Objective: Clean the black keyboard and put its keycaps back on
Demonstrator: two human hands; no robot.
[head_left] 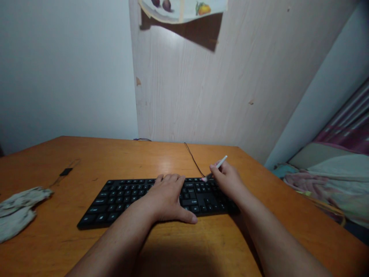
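Observation:
A black keyboard (127,196) lies on the wooden desk in front of me. Across its middle rests my left hand (170,198), palm down, fingers over the top rows and thumb stretched out past the near edge. My right hand (226,179) is closed round a small brush (221,161) with a white handle. The brush's pinkish tip touches or hovers just over the keys near the top edge, right of the middle; I cannot tell which. My right wrist hides part of the number keys.
The desk (86,157) meets the wall at the back. A thin cable (191,156) runs from the keyboard to the far edge. A pale crumpled cloth (21,211) and a small black tag on a cord (66,172) lie at the left. Bedding (331,181) is at the right.

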